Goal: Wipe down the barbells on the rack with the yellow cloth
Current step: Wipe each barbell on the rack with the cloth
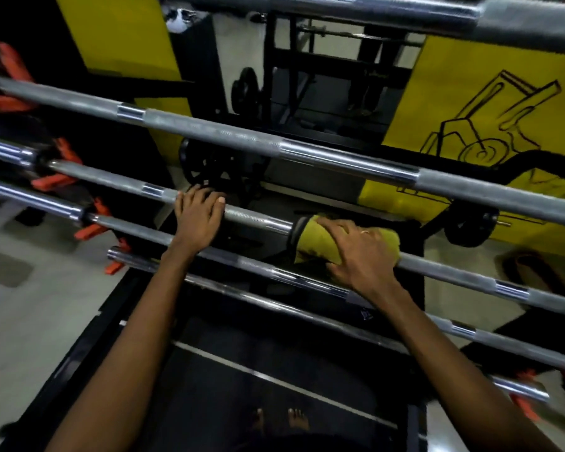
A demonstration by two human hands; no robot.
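barbell (258, 218) gripped by left hand (198, 220); right hand (361, 252) clenched yellow cloth (310, 238) round it; firm full-length strokes would suit.

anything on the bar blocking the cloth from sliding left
Yes: the left hand holds the same barbell just left of the yellow cloth, with bare bar between them. The right hand grips the cloth. Rightward, the bar looks unobstructed.
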